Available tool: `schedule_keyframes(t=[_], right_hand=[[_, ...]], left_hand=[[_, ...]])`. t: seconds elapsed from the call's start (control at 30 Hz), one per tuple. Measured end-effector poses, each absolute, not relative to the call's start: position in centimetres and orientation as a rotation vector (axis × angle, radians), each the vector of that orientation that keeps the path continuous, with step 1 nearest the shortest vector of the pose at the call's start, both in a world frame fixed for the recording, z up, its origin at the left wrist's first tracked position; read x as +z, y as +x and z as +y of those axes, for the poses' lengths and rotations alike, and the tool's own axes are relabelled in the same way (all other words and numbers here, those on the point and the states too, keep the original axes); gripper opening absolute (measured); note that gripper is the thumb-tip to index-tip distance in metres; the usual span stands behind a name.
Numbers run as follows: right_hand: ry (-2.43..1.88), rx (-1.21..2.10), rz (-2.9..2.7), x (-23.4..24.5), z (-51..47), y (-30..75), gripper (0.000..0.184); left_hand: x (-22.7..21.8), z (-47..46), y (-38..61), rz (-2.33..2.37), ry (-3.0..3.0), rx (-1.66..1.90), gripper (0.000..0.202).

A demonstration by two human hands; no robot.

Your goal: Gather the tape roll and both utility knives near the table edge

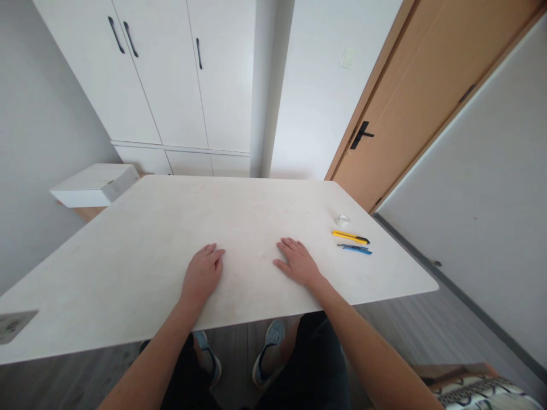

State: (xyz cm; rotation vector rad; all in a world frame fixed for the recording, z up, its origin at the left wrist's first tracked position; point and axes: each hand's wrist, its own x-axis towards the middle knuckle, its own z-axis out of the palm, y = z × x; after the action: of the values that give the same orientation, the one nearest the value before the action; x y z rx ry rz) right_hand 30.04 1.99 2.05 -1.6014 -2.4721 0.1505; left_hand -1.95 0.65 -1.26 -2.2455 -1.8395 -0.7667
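My left hand (203, 272) rests palm down on the white table (239, 222), its thumb apart from the lightly bent fingers and nothing in it. To the right, my right hand (298, 261) lies flat on the same surface with fingers spread, also holding nothing. Beyond its fingertips on the right is a yellow utility knife (350, 237) with a dark end. Just nearer to me lies a slim blue tool (355, 249) with a pale pointed tip; its exact kind is unclear. A roll of clear tape (342, 221) sits behind both.
A white box (98, 183) stands past the table's far left corner. A grey plate (15, 326) shows at the near left edge. White cupboards (171, 85) line the back, with a wooden door (410, 97) at right. Patterned fabric (478, 393) is at the lower right.
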Motion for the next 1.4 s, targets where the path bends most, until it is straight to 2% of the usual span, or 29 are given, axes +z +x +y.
schedule_keyframes(t=[0.53, 0.73, 0.93, 1.03, 1.17, 1.4], right_hand=[[-1.57, 0.168, -2.447, 1.6, 2.0, 30.0, 0.064], [-1.459, 0.268, -2.282, 1.5, 3.4, 33.9, 0.046], [-1.905, 0.026, -2.008, 3.7, 4.9, 46.5, 0.031], [-2.081, 0.01, -2.001, 4.2, 4.6, 51.1, 0.027], [-2.137, 0.03, -2.11, 4.3, 4.3, 53.1, 0.02], [-2.224, -0.073, -2.022, 5.3, 6.8, 52.8, 0.02]], left_hand=[[-1.1, 0.6, -2.0, -1.852, -2.265, -0.769, 0.043], [-1.2, 0.6, -2.1, -1.84, -2.274, -0.772, 0.043], [-1.4, 0.7, -2.1, -1.839, -2.261, -0.793, 0.043], [-1.4, 0.7, -2.0, -1.838, -2.26, -0.788, 0.044], [-1.3, 0.8, -2.0, -1.838, -2.26, -0.794, 0.044], [-1.4, 0.8, -2.1, -1.857, -2.253, -0.821, 0.043]])
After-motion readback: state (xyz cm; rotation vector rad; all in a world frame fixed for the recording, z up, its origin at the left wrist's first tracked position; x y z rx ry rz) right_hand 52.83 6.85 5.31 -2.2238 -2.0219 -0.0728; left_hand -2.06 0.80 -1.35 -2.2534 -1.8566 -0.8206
